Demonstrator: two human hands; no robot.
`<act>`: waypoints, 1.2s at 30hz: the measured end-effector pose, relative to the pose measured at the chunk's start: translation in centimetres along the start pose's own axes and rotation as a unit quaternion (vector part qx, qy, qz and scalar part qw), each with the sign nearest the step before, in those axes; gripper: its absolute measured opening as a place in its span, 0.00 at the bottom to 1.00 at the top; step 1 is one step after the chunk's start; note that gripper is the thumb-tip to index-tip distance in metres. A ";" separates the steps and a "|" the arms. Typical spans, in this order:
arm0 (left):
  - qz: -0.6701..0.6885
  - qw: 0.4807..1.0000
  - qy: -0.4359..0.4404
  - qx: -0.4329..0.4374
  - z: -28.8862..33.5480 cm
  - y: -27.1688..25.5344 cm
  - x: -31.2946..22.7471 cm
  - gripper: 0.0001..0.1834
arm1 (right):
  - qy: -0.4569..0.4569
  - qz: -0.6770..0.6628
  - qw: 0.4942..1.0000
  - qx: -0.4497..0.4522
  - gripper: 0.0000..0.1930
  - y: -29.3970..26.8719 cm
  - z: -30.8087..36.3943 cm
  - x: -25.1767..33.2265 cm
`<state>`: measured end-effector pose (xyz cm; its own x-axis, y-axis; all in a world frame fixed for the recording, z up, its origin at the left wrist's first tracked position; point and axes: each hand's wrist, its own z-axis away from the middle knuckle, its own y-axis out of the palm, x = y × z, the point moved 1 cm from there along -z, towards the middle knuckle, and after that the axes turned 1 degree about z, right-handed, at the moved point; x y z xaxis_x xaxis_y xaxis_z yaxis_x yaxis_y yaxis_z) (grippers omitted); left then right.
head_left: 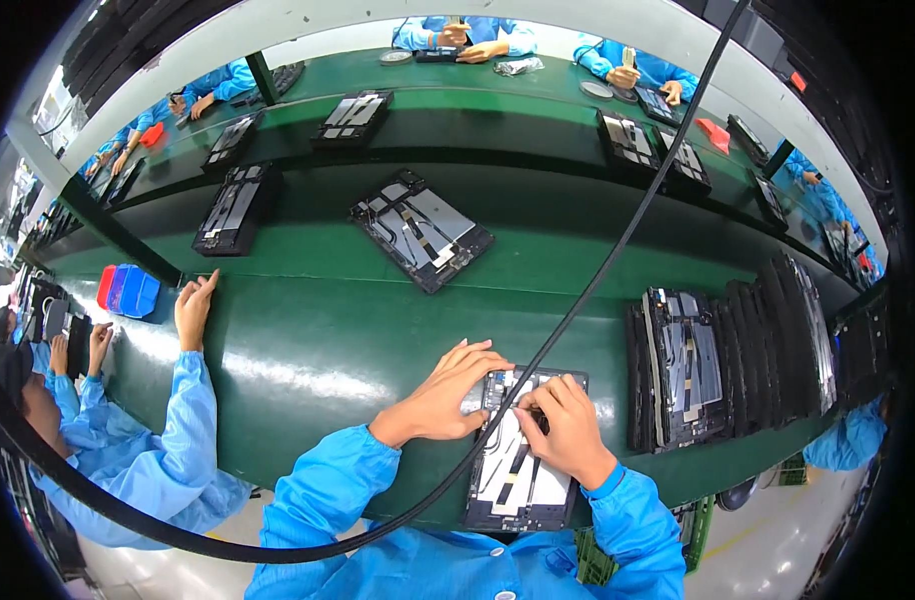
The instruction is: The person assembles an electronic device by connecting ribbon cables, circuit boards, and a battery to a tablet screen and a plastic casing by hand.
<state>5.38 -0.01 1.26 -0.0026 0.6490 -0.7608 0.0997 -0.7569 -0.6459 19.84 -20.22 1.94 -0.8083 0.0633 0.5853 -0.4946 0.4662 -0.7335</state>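
An opened tablet [495, 505] lies on the green bench before me, its inner parts showing: pale battery panels, dark ribbon cables and small boards. My left hand [444, 396] rests at its upper left corner, fingers stretched toward the far edge and thumb against the side. Over the tablet's upper right part, my right hand [566, 428] has its fingers curled in a pinch; whatever lies between the fingertips is too small or hidden to name. A black cable [618, 240] crosses the view in front of the tablet.
To the right stands a row of upright opened tablets [690, 370] with black padding. Another opened tablet [422, 230] lies beyond my hands, and a stack [236, 210] sits farther left. A co-worker's hand [194, 312] is near blue bins [138, 292]. Several people work across the bench.
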 end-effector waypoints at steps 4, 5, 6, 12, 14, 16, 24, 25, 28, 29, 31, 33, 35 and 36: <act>0.011 1.000 -0.006 -0.006 -0.1 0.3 0.1 0.45 | 0.024 -0.015 0.999 0.023 0.09 0.2 -0.2 -0.6; 0.011 1.000 -0.006 -0.005 -0.1 0.5 0.1 0.45 | 0.029 -0.021 0.999 0.026 0.09 0.2 -0.1 -0.6; 0.008 1.000 -0.011 -0.012 -0.1 0.7 0.2 0.44 | 0.034 -0.027 0.999 0.029 0.09 0.3 -0.2 -0.6; -0.004 0.999 -0.015 -0.041 0.1 1.0 0.4 0.38 | -0.012 -0.011 1.000 -0.027 0.09 1.1 -0.1 -0.7; -0.005 0.999 -0.014 -0.053 0.2 1.1 0.4 0.38 | -0.017 -0.008 0.999 -0.033 0.09 1.3 0.0 -0.8; -0.005 0.998 -0.009 -0.063 0.1 1.3 0.5 0.38 | -0.021 -0.004 0.999 -0.038 0.09 1.4 0.1 -1.0; 0.016 0.997 -0.012 -0.077 -0.1 1.7 0.6 0.41 | -0.048 0.030 0.997 -0.054 0.08 1.4 0.5 -1.8; 0.017 0.997 -0.013 -0.079 0.0 1.7 0.6 0.41 | -0.048 0.030 0.997 -0.054 0.08 1.3 0.5 -1.8; 0.017 0.996 -0.012 -0.083 -0.1 1.8 0.8 0.41 | -0.055 0.022 0.997 -0.048 0.07 1.3 0.5 -1.9; 0.016 0.996 -0.010 -0.086 -0.1 1.8 0.8 0.42 | -0.052 0.014 0.998 -0.039 0.07 1.3 0.3 -2.1; 0.021 0.996 -0.016 -0.090 0.0 2.1 0.5 0.41 | -0.049 0.007 0.998 -0.030 0.07 1.1 0.2 -2.3; 0.027 0.995 -0.021 -0.094 0.2 2.4 0.4 0.41 | -0.020 -0.039 0.999 0.017 0.07 0.5 0.1 -2.3; 0.035 0.993 -0.029 -0.105 0.4 2.6 0.3 0.41 | -0.014 -0.054 0.998 0.033 0.06 0.2 -0.4 -2.3; 0.035 0.993 -0.029 -0.105 0.4 2.6 0.3 0.41 | -0.009 -0.067 0.997 0.048 0.06 0.1 -0.6 -2.4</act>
<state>5.22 -1.79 -0.68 -0.0444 0.5854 -0.8095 0.3065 -0.7633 -0.5687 21.87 -19.82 0.65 -0.7378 -0.0109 0.6750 -0.6269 0.3820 -0.6790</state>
